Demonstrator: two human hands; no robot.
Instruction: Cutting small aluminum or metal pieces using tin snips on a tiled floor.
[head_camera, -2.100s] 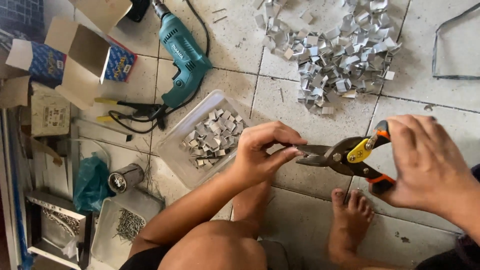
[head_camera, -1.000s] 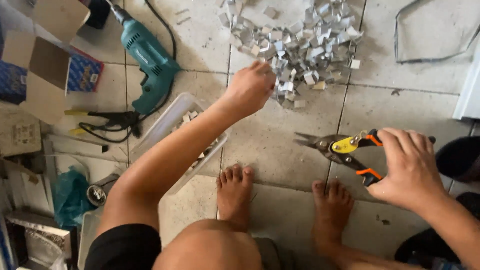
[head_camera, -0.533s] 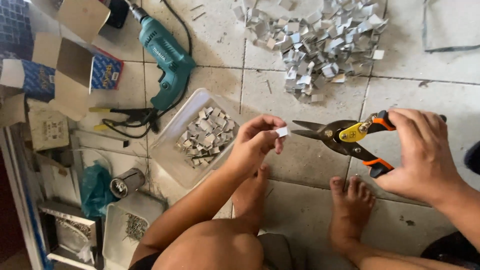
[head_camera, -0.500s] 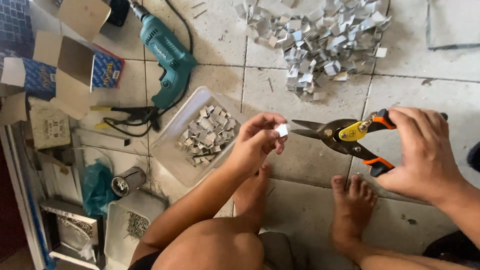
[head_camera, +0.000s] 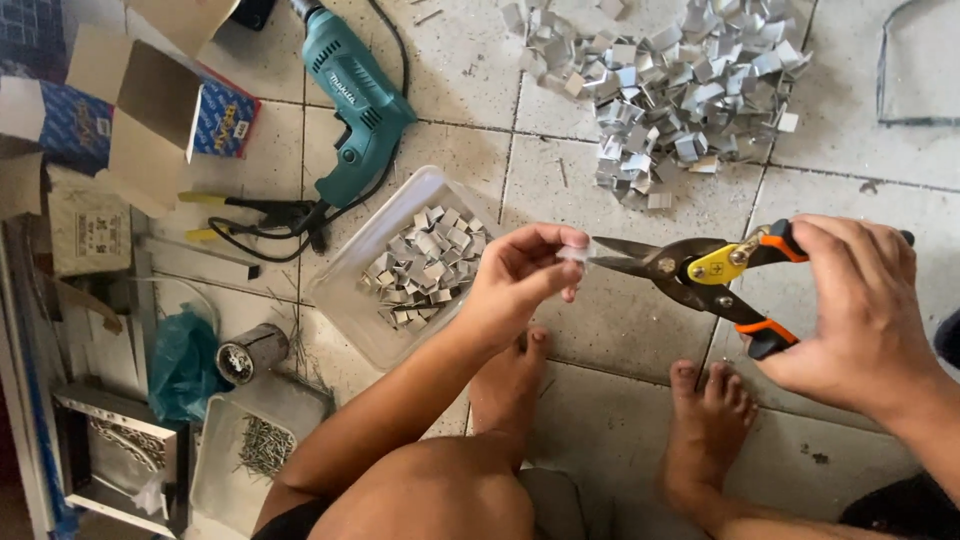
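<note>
A small grey metal piece (head_camera: 577, 253) is pinched upright at the tips of open snips (head_camera: 700, 275), whose yellow-and-orange handles are pointed toward 3 o'clock, blades toward 9, above the tiled floor.

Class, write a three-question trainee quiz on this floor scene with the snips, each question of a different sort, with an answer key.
1. True or false: the right hand holds the tin snips by their orange handles.
2. Multiple choice: the small metal piece pinched in the left hand is (A) at the snips' blade tips, (B) lying in the clear tray, (C) under the teal drill.
3. Fill in: the large loose pile of metal pieces lies on the tiled ____.

Key: 1 true; 2 A; 3 floor.
</note>
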